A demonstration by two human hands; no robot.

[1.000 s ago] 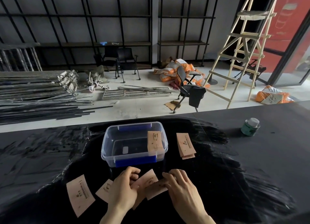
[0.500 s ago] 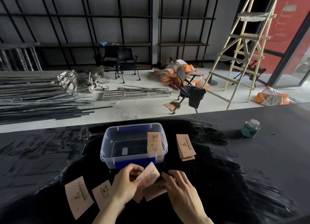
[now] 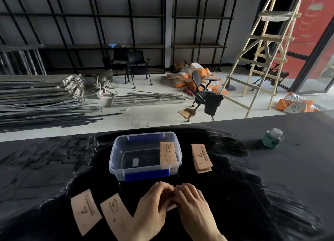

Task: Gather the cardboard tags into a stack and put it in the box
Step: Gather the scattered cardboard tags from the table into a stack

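A clear plastic box [image 3: 115, 156] with blue clips stands on the black table, and one brown cardboard tag [image 3: 167, 155] leans against its right inner wall. Just in front of the box my left hand [image 3: 153, 206] and my right hand [image 3: 195, 204] meet, fingertips together over a small bunch of tags [image 3: 170, 207] that is mostly hidden under them. Two loose tags lie at the left: one tag [image 3: 85, 211] farthest left, another tag [image 3: 115, 213] beside my left wrist. A small pile of tags [image 3: 201, 157] lies right of the box.
A green tin [image 3: 272, 138] with a pale lid stands on the table at the far right. Beyond the table's far edge are metal bars on the floor, chairs, orange sacks and a wooden ladder.
My hands have closed together over the tags that were fanned out between them. The tag beside my left wrist now shows more fully.
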